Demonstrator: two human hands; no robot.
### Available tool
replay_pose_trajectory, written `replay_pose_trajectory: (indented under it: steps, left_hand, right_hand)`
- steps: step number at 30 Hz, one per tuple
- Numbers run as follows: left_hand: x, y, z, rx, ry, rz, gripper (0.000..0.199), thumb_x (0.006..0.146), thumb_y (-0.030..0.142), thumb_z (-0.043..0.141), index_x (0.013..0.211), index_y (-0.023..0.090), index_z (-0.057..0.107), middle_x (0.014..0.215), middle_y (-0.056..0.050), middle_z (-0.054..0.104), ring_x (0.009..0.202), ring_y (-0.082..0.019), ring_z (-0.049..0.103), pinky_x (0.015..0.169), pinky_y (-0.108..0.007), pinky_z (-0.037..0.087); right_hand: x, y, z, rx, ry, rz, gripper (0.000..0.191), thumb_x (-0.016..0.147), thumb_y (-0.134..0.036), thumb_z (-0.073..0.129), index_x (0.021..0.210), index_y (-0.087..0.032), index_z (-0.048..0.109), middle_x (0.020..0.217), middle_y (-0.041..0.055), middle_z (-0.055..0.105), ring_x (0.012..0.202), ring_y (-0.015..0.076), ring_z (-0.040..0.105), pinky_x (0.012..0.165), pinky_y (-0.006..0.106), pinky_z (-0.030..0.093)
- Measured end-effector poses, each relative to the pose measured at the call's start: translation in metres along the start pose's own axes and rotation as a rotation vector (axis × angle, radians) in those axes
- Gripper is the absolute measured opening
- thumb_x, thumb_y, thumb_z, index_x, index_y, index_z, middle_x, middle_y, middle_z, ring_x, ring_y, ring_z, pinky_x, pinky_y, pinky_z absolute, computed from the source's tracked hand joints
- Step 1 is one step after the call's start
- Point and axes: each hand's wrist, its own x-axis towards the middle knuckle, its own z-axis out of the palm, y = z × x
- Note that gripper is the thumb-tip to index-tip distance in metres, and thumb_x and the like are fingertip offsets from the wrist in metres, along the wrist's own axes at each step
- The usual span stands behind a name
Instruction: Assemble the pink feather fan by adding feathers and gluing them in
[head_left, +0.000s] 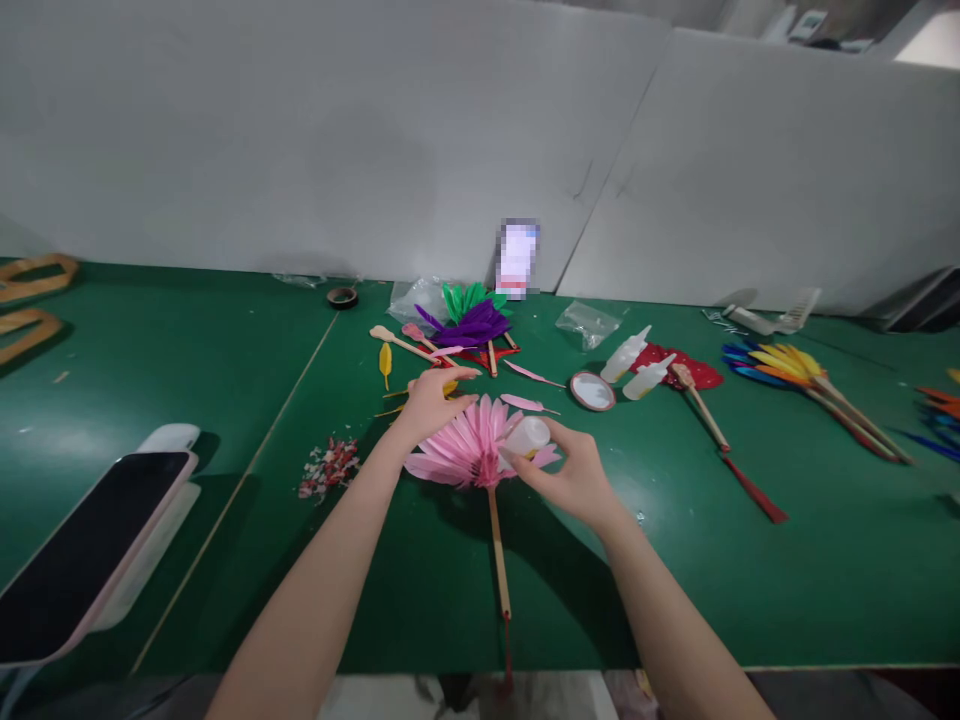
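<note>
A pink feather fan point(457, 440) with a wooden handle and red tassel lies on the green table point(262, 560), its handle toward me. My right hand point(574, 470) holds a white translucent glue bottle point(527, 437) tipped over the fan's right side; where its nozzle points is hard to see. Above the fan's upper left edge is my left hand point(435, 405), thumb and fingers apart with nothing between them. Loose pink feathers point(529, 404) and a yellow feather point(385, 365) lie beyond the fan.
Two more glue bottles point(626, 354) lie at the right by a tape roll point(592, 391) and a red fan point(703, 374). Farther right is a multicoloured fan point(787, 362). Purple feathers point(472, 325) lie behind. Small petals point(330, 468) and a dark-screened device point(90, 550) are at left.
</note>
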Motion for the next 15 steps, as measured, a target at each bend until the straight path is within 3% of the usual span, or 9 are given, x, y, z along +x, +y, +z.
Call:
replay_pose_trajectory:
  steps: [3, 6, 11, 15]
  left_hand:
    - [-0.011, 0.01, -0.013, 0.248, 0.068, 0.071, 0.024, 0.07, 0.02, 0.069, 0.093, 0.022, 0.068, 0.1, -0.006, 0.067, 0.104, -0.026, 0.055, 0.096, -0.047, 0.038]
    - [-0.036, 0.017, -0.014, 0.414, 0.056, 0.086, 0.014, 0.07, 0.022, 0.069, 0.083, 0.024, 0.069, 0.088, -0.004, 0.063, 0.097, -0.027, 0.052, 0.088, -0.046, 0.04]
    - [-0.077, 0.018, 0.0, 0.402, 0.022, 0.093, 0.008, 0.071, 0.02, 0.068, 0.078, 0.024, 0.068, 0.09, -0.004, 0.058, 0.094, -0.024, 0.048, 0.085, -0.041, 0.038]
    - [-0.083, 0.019, 0.004, 0.359, 0.017, 0.095, 0.013, 0.07, 0.014, 0.066, 0.076, 0.025, 0.068, 0.087, -0.003, 0.056, 0.091, -0.023, 0.047, 0.084, -0.04, 0.037]
  right_hand:
    - [0.0, 0.001, 0.0, 0.016, 0.017, 0.011, 0.016, 0.076, -0.033, 0.063, 0.079, -0.017, 0.063, 0.072, 0.0018, 0.065, 0.064, 0.0158, 0.058, 0.059, 0.024, 0.046]
    - [0.001, 0.001, 0.0, 0.05, 0.03, 0.028, 0.015, 0.076, -0.032, 0.063, 0.078, -0.018, 0.063, 0.07, 0.0015, 0.065, 0.063, 0.0158, 0.058, 0.058, 0.024, 0.046]
    - [0.003, 0.001, 0.0, 0.075, 0.061, 0.047, 0.011, 0.073, -0.028, 0.063, 0.076, -0.017, 0.063, 0.068, 0.0015, 0.065, 0.062, 0.0156, 0.057, 0.058, 0.025, 0.046]
    - [0.004, 0.006, 0.001, 0.093, 0.094, 0.059, 0.013, 0.073, -0.028, 0.063, 0.078, -0.017, 0.063, 0.067, 0.0015, 0.064, 0.06, 0.0149, 0.056, 0.059, 0.025, 0.046]
